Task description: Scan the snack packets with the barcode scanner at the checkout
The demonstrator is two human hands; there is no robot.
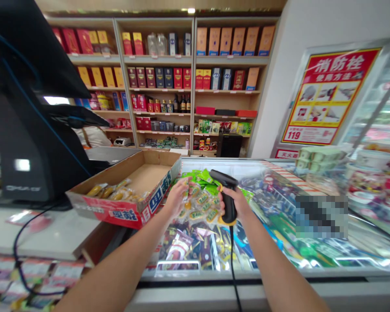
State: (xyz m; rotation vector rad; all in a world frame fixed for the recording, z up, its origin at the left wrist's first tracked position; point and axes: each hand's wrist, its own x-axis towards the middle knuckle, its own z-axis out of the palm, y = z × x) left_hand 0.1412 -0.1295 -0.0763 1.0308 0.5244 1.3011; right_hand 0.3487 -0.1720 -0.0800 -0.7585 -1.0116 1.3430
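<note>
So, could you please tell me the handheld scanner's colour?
The scanner in the right hand is black with yellow parts, shown in the head view.

Freezer top: glass, with a pale front rim; small yellow wrapped snacks spread near the middle, green packets just behind them, egg cartons toward the far right.
Counter: pale top at the left, carrying a black monitor stand; a black cable trails over its edge.
Cardboard box: open, partly over the counter, beside the spread snacks; more wrapped snacks lie on its floor, at the near end.
Back shelves: upright boxes, bottles, bags.
</note>
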